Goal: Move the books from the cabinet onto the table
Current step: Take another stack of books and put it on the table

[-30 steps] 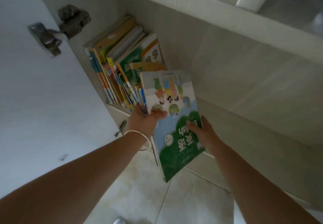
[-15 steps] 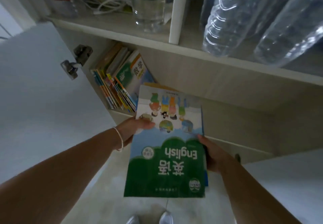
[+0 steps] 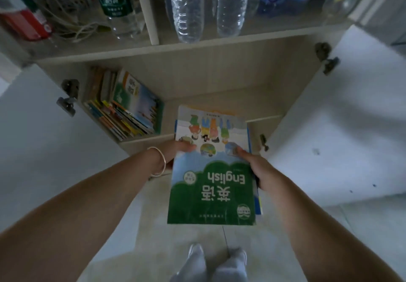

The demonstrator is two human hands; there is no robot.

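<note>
Carry step: left hand (image 3: 175, 149) and right hand (image 3: 258, 169) gripped the small stack of green-covered English textbooks (image 3: 212, 185), clear of the pale wooden cabinet (image 3: 219, 77); next needed turning toward the unseen worktop.

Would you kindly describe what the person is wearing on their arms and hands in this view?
Both forearms are bare, with no sleeves showing. The left hand has a thin, pale metallic bangle hanging loosely around its wrist. The right hand shows no bracelet, watch or glove; any rings cannot be made out.

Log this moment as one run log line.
phase: carrying | held: English textbook stack | left hand: gripping | right hand: gripping | remaining books: in cabinet
</note>
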